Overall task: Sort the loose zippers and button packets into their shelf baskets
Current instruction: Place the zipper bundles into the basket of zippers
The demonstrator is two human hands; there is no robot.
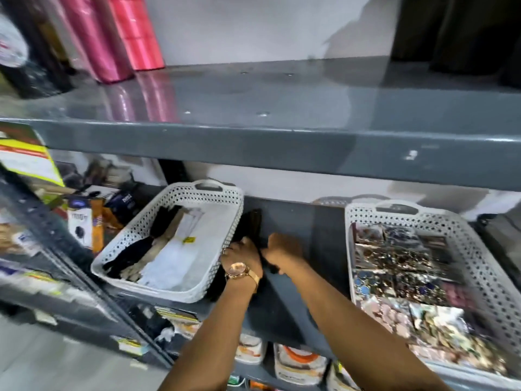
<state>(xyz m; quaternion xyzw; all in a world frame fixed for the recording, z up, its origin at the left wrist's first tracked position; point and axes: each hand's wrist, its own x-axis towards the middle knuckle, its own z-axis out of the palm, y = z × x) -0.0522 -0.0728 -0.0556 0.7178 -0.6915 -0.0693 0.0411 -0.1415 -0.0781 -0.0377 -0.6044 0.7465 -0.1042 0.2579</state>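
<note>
A bundle of black zippers (252, 224) lies on the grey shelf (315, 238) between two white perforated baskets. My left hand (242, 253), with a gold watch on the wrist, and my right hand (284, 248) are both closed on this bundle near its middle. The left basket (225, 210) holds black, beige and white zippers lying lengthwise. The right basket (479, 249) is filled with several clear packets of buttons (400, 266). The bundle touches the left basket's right wall.
A grey upper shelf (253, 142) hangs just above the baskets, with pink rolls (124, 35) on top of it. Boxed goods (84, 221) stand left of the zipper basket. Packaged items (298, 362) fill the shelf below.
</note>
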